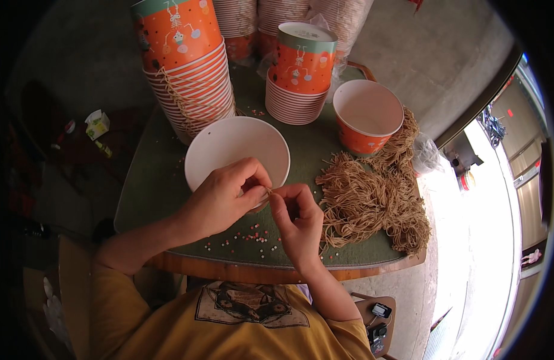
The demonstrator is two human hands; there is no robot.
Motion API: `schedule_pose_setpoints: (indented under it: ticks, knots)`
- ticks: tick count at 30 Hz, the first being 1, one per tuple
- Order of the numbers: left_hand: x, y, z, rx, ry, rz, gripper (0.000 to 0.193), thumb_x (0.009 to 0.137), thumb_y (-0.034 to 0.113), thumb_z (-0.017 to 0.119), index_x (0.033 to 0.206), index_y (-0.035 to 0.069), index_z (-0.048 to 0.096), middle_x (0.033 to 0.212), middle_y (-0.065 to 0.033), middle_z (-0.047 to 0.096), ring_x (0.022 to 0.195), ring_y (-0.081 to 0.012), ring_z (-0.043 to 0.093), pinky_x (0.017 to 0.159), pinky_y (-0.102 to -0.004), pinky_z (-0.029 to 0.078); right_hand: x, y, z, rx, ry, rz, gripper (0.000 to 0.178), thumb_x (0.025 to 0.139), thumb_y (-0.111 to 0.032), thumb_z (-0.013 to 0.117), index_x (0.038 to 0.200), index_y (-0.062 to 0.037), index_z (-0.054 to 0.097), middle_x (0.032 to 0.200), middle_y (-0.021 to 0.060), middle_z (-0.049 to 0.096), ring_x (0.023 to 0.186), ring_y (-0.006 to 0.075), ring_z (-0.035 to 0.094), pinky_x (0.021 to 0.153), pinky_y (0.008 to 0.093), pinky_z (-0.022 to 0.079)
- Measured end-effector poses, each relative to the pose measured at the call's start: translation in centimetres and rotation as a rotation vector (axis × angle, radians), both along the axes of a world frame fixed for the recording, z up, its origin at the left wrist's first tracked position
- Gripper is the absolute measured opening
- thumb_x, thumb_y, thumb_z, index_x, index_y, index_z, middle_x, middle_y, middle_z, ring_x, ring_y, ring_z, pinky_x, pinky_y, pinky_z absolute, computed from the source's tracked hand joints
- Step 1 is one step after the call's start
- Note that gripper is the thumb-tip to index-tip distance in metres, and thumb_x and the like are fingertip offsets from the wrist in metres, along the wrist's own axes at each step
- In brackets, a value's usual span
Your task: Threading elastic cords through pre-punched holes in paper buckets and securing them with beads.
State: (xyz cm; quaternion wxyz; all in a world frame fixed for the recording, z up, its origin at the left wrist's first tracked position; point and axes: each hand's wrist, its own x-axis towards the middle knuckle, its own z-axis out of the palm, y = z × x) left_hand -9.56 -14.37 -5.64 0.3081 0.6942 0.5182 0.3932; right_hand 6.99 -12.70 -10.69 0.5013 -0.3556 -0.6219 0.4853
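Observation:
In front of me an open paper tub (pixel 236 143) with a white inside stands tilted on the table. My left hand (pixel 224 195) reaches over its near rim, thumb and forefinger pinched together. My right hand (pixel 299 225) meets it from the right, also pinching. Between the fingertips shows a short bit of tan cord (pixel 268 191); the rest of it is hidden by my fingers. To the right of my right hand lies a thick bundle of tan cords (pixel 367 201). Small pink and white beads (pixel 253 236) are scattered near the table's front edge.
A tall stack of orange tubs (pixel 190 78) with cords hanging down its side stands at the left. Behind are a shorter upside-down stack (pixel 301 72) and plastic-wrapped stacks (pixel 286 15). Another open tub (pixel 368 111) stands beside the cords. The green table (pixel 151 174) has a wooden edge.

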Motion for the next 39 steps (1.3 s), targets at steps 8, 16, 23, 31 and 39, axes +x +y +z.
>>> schedule_pose_setpoints:
  ticks: [8, 16, 23, 31, 39]
  knots:
    - [0.1, 0.7, -0.3, -0.057, -0.142, -0.061, 0.014, 0.086, -0.005, 0.059, 0.091, 0.001, 0.048, 0.082, -0.0040, 0.057, 0.073, -0.0097, 0.058, 0.064, -0.0263, 0.051, 0.0, 0.2, -0.2, 0.142, -0.050, -0.034, 0.007, 0.090, -0.003, 0.063, 0.093, -0.0028, 0.057, 0.072, -0.0012, 0.060, 0.062, 0.0020, 0.051, 0.055, 0.0180, 0.042]
    - [0.4, 0.8, -0.2, 0.004, -0.083, -0.114, 0.026, 0.085, -0.005, 0.059, 0.107, 0.004, 0.048, 0.085, -0.0022, 0.056, 0.080, -0.0098, 0.057, 0.073, -0.0267, 0.050, 0.2, 0.5, 0.0, -0.080, 0.087, 0.012, 0.007, 0.092, -0.004, 0.061, 0.095, -0.0023, 0.055, 0.079, -0.0036, 0.056, 0.068, 0.0014, 0.047, 0.061, 0.0165, 0.039]
    - [0.6, 0.8, -0.4, 0.082, -0.024, -0.098, 0.033, 0.084, -0.006, 0.061, 0.111, 0.003, 0.046, 0.082, -0.0046, 0.057, 0.076, -0.0135, 0.059, 0.069, -0.0293, 0.050, 0.6, 0.7, -0.7, 0.091, -0.072, -0.095, 0.012, 0.088, -0.002, 0.064, 0.097, -0.0032, 0.057, 0.083, 0.0044, 0.063, 0.065, 0.0098, 0.061, 0.055, 0.0234, 0.047]
    - [0.9, 0.6, -0.3, 0.130, 0.116, -0.103, 0.041, 0.083, -0.009, 0.061, 0.119, 0.003, 0.046, 0.086, -0.0047, 0.056, 0.079, -0.0122, 0.059, 0.073, -0.0277, 0.051, 0.9, 0.7, 0.2, 0.337, -0.229, -0.093, 0.013, 0.084, 0.002, 0.064, 0.095, -0.0017, 0.058, 0.088, 0.0080, 0.063, 0.068, 0.0178, 0.065, 0.059, 0.0272, 0.051]
    - [0.7, 0.6, 0.3, 0.014, 0.106, -0.137, 0.035, 0.087, -0.006, 0.057, 0.119, 0.003, 0.046, 0.085, -0.0045, 0.054, 0.075, -0.0126, 0.056, 0.066, -0.0295, 0.049, 0.8, 0.9, -1.2, -0.009, 0.076, 0.044, 0.006, 0.093, -0.003, 0.059, 0.097, -0.0011, 0.057, 0.085, 0.0051, 0.064, 0.069, 0.0089, 0.062, 0.060, 0.0239, 0.050]
